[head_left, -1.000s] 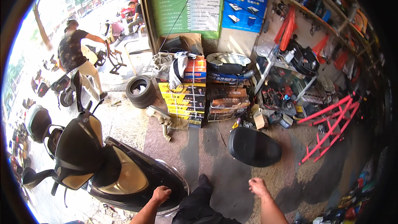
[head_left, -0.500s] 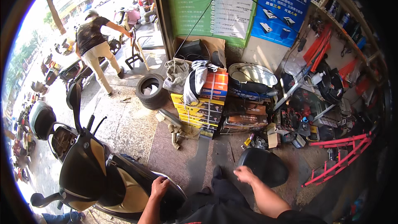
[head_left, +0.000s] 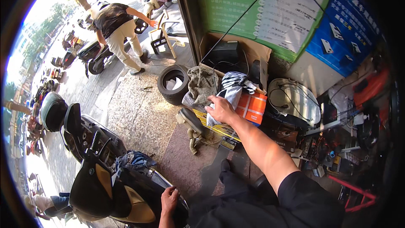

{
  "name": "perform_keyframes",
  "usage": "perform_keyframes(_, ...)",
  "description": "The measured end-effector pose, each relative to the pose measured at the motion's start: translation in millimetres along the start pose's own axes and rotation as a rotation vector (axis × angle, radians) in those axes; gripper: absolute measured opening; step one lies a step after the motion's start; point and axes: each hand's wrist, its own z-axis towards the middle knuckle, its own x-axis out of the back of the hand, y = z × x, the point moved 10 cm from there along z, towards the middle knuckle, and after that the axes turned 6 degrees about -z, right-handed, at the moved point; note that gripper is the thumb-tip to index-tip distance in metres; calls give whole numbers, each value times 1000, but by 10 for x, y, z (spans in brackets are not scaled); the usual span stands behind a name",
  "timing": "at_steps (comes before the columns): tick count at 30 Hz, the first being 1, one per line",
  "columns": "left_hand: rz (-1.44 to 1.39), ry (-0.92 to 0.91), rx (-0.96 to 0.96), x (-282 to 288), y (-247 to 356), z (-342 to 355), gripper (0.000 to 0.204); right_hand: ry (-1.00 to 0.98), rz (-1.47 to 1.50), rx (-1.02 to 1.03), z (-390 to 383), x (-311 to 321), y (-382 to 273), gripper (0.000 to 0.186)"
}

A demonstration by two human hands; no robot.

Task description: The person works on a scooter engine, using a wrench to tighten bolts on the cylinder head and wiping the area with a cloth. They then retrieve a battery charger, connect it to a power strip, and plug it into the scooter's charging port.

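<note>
My right hand [head_left: 221, 109] reaches forward over a strapped stack of boxes, fingers apart, at the light grey cloth [head_left: 232, 98] hanging down its side. Whether the fingertips touch that cloth I cannot tell. A black-and-white striped cloth [head_left: 238, 81] lies on top, next to the orange box [head_left: 251, 107]. Left of it is a rumpled grey-brown rag [head_left: 202, 81]. My left hand [head_left: 169, 199] is low beside the black and gold scooter [head_left: 101, 181], fingers curled in; anything inside them is hidden. A blue checked cloth [head_left: 133, 160] rests on the scooter.
A tyre [head_left: 173, 85] lies beyond the stack, and a ribbed hose [head_left: 193, 141] on the floor before it. To the right are a pale oval shell [head_left: 295, 101], loose parts and a red frame [head_left: 354, 192]. Outside, a person [head_left: 120, 33] bends beside a chair [head_left: 162, 38].
My right hand has gone from near the black seat up and forward to the cloths on the boxes. The view has shifted right-to-left tilt; my left hand stays low by the scooter.
</note>
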Motion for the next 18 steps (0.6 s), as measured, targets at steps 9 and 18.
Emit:
perform_keyframes(9,-167,180,33,-286,459,-34,35,-277,-475,12,821,-605,377,25)
perform_keyframes(18,-496,-258,-185,-1732,2283,1176,59,260,154,-47,739,297,447,22)
